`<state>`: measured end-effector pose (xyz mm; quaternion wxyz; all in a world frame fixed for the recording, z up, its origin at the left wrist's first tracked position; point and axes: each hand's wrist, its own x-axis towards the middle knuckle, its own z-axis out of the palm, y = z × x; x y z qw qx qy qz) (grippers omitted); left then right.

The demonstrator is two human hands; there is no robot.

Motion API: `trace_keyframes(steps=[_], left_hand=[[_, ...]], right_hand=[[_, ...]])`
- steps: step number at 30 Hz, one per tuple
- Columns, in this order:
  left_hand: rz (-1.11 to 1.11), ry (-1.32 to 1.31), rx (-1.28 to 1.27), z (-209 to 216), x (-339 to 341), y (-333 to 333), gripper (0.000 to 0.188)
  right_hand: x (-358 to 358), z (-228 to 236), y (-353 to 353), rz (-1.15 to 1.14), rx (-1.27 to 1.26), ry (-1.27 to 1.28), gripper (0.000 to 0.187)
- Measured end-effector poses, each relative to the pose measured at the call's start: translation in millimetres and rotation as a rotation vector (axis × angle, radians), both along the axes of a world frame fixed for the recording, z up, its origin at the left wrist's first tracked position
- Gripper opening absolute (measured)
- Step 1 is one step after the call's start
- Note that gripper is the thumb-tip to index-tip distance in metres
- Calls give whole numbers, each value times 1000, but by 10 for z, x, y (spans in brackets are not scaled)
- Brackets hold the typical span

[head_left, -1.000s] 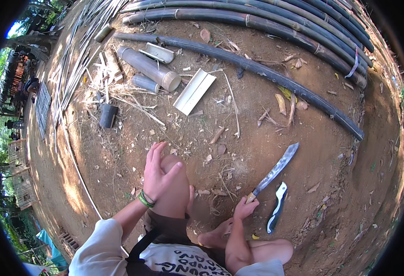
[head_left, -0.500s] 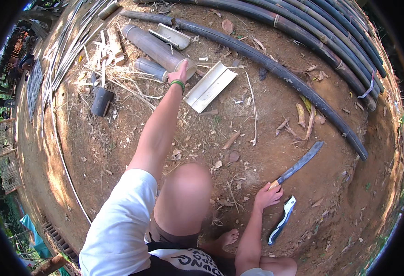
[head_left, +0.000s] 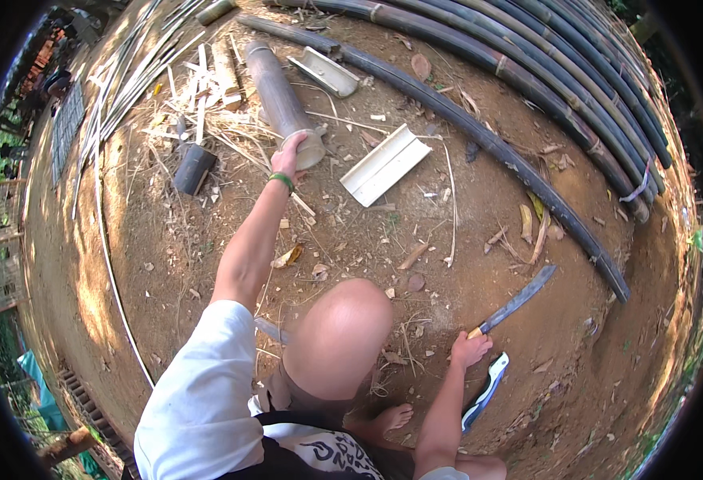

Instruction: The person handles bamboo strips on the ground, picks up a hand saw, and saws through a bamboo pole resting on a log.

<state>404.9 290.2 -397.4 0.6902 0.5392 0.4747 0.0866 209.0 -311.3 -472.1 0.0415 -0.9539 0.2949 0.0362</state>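
My left arm reaches out, and my left hand (head_left: pixel 287 158) is closed at the near end of a thick grey-brown bamboo tube (head_left: pixel 279 88), with the fingers partly hidden. The tube's pale cut end faces me. In my right hand (head_left: pixel 471 350), low on the right, is a machete by its light handle; its dark blade (head_left: pixel 519 300) points up and to the right. Just below that hand a curved white and blue tool (head_left: pixel 487 388) lies on the dirt. A split bamboo half (head_left: pixel 385 166) rests hollow side up, right of the tube.
Long dark bamboo poles (head_left: pixel 495 60) are stacked at the far right, with a single pole (head_left: pixel 479 136) nearer. Another split half (head_left: pixel 325 72) lies behind the tube. Left are a short dark bamboo piece (head_left: pixel 195 170), shavings and long thin strips (head_left: pixel 119 104). My bent knee (head_left: pixel 343 336) is in front.
The large tube's near end has swung toward me and left, with my left hand now at its left side. The smaller tube beside it no longer shows. My right hand still holds the machete.
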Motion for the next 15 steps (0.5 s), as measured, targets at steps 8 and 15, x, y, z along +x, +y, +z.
trace_keyframes(steps=[8,15], left_hand=[[21,-307,-241,1268,-2386,188,85],[299,-354,-295,1131,-3878,-765,79]], right_hand=[[106,-4,24,15,49,131,57],[221,68,-53,-33,83,218,56]])
